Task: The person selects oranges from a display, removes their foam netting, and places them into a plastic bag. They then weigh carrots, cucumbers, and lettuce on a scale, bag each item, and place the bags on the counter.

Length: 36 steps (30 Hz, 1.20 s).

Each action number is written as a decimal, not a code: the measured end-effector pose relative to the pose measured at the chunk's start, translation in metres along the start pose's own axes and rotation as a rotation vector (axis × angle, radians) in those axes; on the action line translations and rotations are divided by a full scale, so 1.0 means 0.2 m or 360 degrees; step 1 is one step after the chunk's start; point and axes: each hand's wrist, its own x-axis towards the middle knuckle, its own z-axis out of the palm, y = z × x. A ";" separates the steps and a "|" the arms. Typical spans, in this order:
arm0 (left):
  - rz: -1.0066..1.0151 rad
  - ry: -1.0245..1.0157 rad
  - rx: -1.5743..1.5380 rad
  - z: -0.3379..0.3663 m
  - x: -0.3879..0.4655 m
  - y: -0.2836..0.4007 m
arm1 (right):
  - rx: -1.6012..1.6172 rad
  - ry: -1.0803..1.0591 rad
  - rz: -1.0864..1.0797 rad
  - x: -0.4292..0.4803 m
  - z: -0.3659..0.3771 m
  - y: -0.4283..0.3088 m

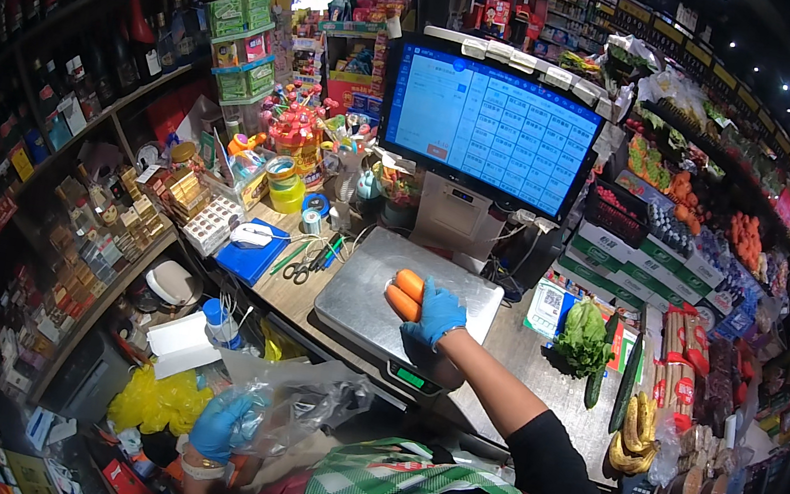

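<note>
My right hand (437,312), in a blue glove, grips two orange carrots (404,303) over the metal plate of a weighing scale (359,284). Whether the carrots rest on the plate I cannot tell. A lit green display (410,376) shows on the scale's front edge. Lower down on the left, my left hand (228,421), also gloved in blue, holds a clear plastic bag (313,396) below the counter's front edge. The bag's film partly covers its fingers. Behind the scale stands a lit touchscreen monitor (492,124).
To the right of the scale lie leafy lettuce (583,338), cucumbers (626,382) and bananas (635,432). Scissors (301,270), pens and a white mouse (252,234) lie on its left. Yellow plastic bags (158,399) sit below the counter. Bottle shelves (109,101) rise at far left.
</note>
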 end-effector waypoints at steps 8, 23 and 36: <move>-0.0129 -0.0656 -0.0384 0.24 0.13 0.02 | 0.0303 0.0163 -0.0019 0.03 0.05 0.09; -0.1411 -0.1300 -0.0869 1.48 0.50 -0.46 | 0.2811 0.0712 -0.0452 -1.10 -0.75 1.04; -0.1254 -0.0890 -0.0162 1.63 0.85 -1.00 | 0.0767 0.0331 -0.0014 -1.04 0.15 1.15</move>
